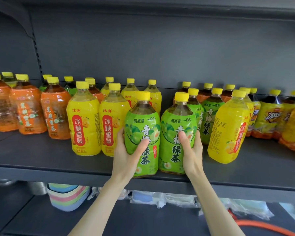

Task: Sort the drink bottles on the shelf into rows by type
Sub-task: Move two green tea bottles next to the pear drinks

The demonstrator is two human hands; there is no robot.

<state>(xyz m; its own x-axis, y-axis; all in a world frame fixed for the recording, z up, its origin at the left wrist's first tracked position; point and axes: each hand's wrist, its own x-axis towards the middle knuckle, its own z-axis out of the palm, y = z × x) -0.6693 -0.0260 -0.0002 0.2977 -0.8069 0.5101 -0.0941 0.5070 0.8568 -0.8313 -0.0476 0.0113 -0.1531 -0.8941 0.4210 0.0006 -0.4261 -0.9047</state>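
Two green-label tea bottles stand side by side at the front edge of the dark shelf [41, 160]. My left hand [126, 155] grips the left green bottle [143, 126] low on its label. My right hand [192, 150] grips the right green bottle [175, 126] the same way. More green bottles [209, 114] stand behind to the right. Yellow pear-drink bottles [83, 120] stand to the left, and one yellow bottle [228, 126] stands tilted to the right. Orange-label bottles [27, 108] fill the far left.
Yellow iced-tea bottles with dark liquid [271, 114] crowd the far right of the shelf. Bare shelf shows in front of the orange bottles. Below, a lower shelf holds stacked pastel baskets [66, 196], plastic-wrapped goods [169, 198] and an orange hose [262, 225].
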